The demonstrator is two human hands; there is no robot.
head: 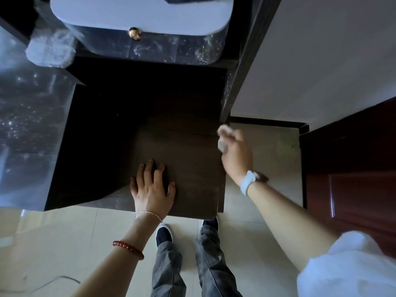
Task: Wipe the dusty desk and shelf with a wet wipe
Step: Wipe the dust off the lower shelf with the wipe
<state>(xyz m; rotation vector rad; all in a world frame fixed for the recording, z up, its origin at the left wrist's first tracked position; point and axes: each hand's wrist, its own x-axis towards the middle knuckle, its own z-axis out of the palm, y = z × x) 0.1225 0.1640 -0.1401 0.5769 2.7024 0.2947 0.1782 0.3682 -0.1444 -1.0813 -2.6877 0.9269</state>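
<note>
The wet wipe point(224, 136) is a crumpled white wad pinched in the fingers of the right hand point(235, 155), which is blurred and held at the right edge of the dark wooden desk point(188, 151), just where the desktop meets the upright side panel point(237, 67) of the shelf unit. Whether the wipe is pressing on the wood or hovering just off the edge cannot be told from the blur. The left hand point(152, 185) lies flat on the near part of the desktop, fingers spread and relaxed, gripping nothing, apparently bracing the person's lean.

The step in hand looks like wiping the desktop's right margin. The surface near the left hand shows a dull, greyish cast, so much of the desk probably remains to be done. The next move likely calls for drawing the wipe back across the top in overlapping strokes, lifting the left hand clear as the wipe arrives.

Behind, a white drawer box with a gold knob point(135, 33) sits on the shelf point(150, 58) above, wrapped in clear plastic film point(32, 108). A tiled floor point(53, 243) lies below.
</note>
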